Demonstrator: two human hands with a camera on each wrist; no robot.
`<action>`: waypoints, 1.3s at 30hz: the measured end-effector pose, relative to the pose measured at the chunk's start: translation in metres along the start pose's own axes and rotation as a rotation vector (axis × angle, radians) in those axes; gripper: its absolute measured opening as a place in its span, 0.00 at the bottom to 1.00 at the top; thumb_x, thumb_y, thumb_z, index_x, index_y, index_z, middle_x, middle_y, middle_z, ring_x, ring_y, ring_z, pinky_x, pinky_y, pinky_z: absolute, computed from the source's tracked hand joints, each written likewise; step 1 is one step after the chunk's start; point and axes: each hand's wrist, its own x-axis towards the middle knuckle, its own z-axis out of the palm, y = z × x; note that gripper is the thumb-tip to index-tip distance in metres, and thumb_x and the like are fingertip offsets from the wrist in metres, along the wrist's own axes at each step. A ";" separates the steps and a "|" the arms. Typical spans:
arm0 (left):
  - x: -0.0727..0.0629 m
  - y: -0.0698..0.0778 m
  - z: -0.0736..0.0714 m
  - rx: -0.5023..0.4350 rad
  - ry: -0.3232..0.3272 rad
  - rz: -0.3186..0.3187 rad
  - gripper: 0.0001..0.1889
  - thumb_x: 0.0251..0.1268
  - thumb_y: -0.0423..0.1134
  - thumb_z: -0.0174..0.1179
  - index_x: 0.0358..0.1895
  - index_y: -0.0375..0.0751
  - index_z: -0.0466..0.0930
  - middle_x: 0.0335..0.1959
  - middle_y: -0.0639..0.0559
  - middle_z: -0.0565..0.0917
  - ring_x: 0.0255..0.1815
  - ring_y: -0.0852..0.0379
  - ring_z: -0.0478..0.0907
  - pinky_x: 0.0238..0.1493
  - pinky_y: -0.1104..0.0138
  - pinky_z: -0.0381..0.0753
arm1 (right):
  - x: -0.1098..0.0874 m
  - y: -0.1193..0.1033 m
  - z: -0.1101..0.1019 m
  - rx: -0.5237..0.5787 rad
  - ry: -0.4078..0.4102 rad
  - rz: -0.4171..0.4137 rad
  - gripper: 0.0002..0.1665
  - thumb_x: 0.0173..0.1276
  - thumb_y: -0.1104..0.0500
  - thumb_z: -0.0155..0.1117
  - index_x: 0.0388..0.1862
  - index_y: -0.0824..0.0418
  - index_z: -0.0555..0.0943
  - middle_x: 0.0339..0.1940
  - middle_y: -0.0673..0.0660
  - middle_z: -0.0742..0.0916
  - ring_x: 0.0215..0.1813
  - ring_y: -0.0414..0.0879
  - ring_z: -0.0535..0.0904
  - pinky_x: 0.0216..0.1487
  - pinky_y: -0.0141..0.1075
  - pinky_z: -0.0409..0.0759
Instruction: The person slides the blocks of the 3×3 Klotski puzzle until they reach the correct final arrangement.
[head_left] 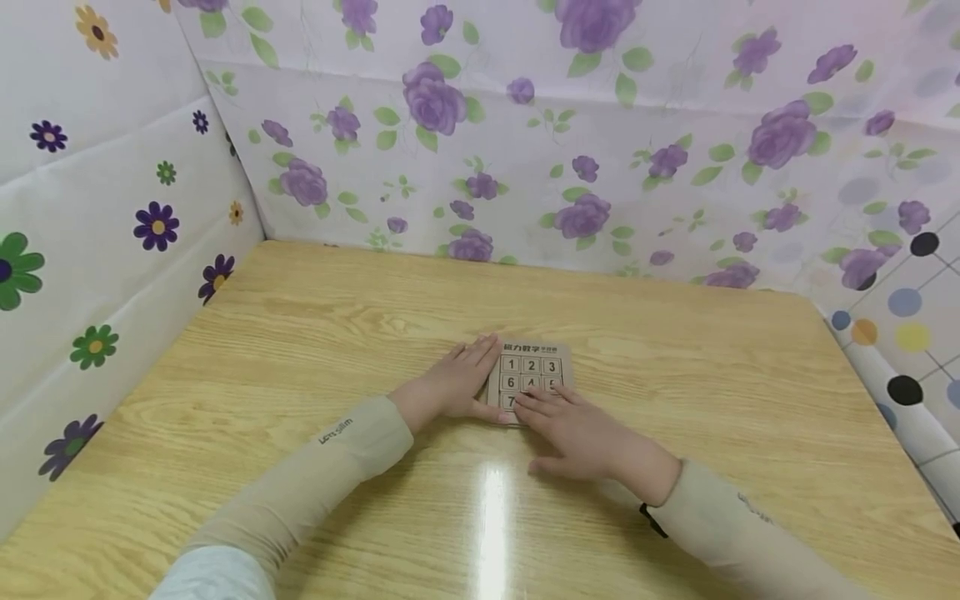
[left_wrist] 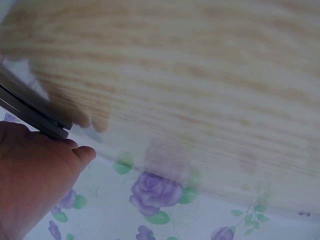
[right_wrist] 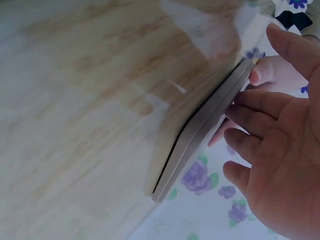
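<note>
A flat square number puzzle point(head_left: 531, 365) lies on the wooden table, its numbered tiles in rows under a line of printed characters. My left hand point(head_left: 453, 383) rests along its left side, fingers stretched out, with the thumb at the near left corner. Over the lower right tiles lies my right hand point(head_left: 573, 433), fingers extended across them and thumb held apart, so some tiles are hidden. In the right wrist view, the right fingertips point(right_wrist: 235, 112) are at the board's face, and the left thumb point(right_wrist: 262, 74) shows at its edge. The left wrist view catches the board's dark edge point(left_wrist: 35, 117) beside the left hand.
The wooden table point(head_left: 360, 300) stretches around the puzzle, with a bright light reflection in front of it. A purple-flowered cloth point(head_left: 435, 167) hangs behind, and a cloth with coloured flowers point(head_left: 112, 250) stands at the left. A dotted cloth point(head_left: 900, 333) lines the right.
</note>
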 end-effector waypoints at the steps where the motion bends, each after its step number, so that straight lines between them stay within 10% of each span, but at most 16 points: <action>1: 0.000 0.000 0.000 0.002 0.001 -0.002 0.63 0.50 0.76 0.52 0.76 0.37 0.33 0.78 0.43 0.35 0.78 0.48 0.34 0.77 0.54 0.39 | 0.000 0.001 0.000 0.000 0.003 0.001 0.44 0.65 0.41 0.60 0.71 0.66 0.63 0.74 0.60 0.64 0.76 0.57 0.55 0.76 0.55 0.48; 19: 0.002 -0.004 0.001 0.004 -0.005 -0.017 0.62 0.51 0.76 0.52 0.76 0.38 0.32 0.78 0.44 0.34 0.78 0.49 0.33 0.77 0.55 0.38 | -0.013 0.013 -0.003 -0.030 0.038 0.003 0.41 0.65 0.43 0.61 0.68 0.68 0.67 0.70 0.62 0.71 0.74 0.59 0.59 0.75 0.56 0.51; 39: 0.002 -0.002 0.002 0.010 -0.004 0.003 0.62 0.51 0.75 0.52 0.76 0.37 0.33 0.78 0.43 0.34 0.78 0.49 0.33 0.77 0.54 0.39 | 0.020 0.013 -0.006 0.003 0.023 -0.009 0.41 0.66 0.46 0.59 0.71 0.67 0.63 0.73 0.61 0.67 0.75 0.58 0.56 0.76 0.56 0.49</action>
